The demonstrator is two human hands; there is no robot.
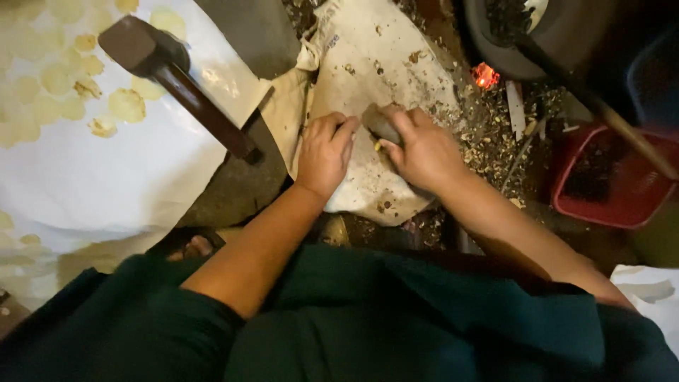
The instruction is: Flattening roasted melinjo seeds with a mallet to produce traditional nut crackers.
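My left hand point(325, 152) lies flat, fingers together, pressing on a creased, stained sack point(382, 64) with small blue print near its top edge at 12 o'clock. My right hand point(424, 152) is curled around a dark, smooth stone point(378, 124), which rests on the sack between my two hands; a small yellowish bit peeks out just under it. Crumbs and husk-like bits litter the sack and the ground at 2 o'clock, where a red ember point(484, 76) glows. At 10 o'clock a hammer point(170, 71) with a dark wooden handle and blocky head lies over a white sheet point(106, 177) dotted with flat, pale yellow discs point(127, 105). A red basket point(612, 184) sits at 3 o'clock, a long stick point(601, 110) crossing above it.
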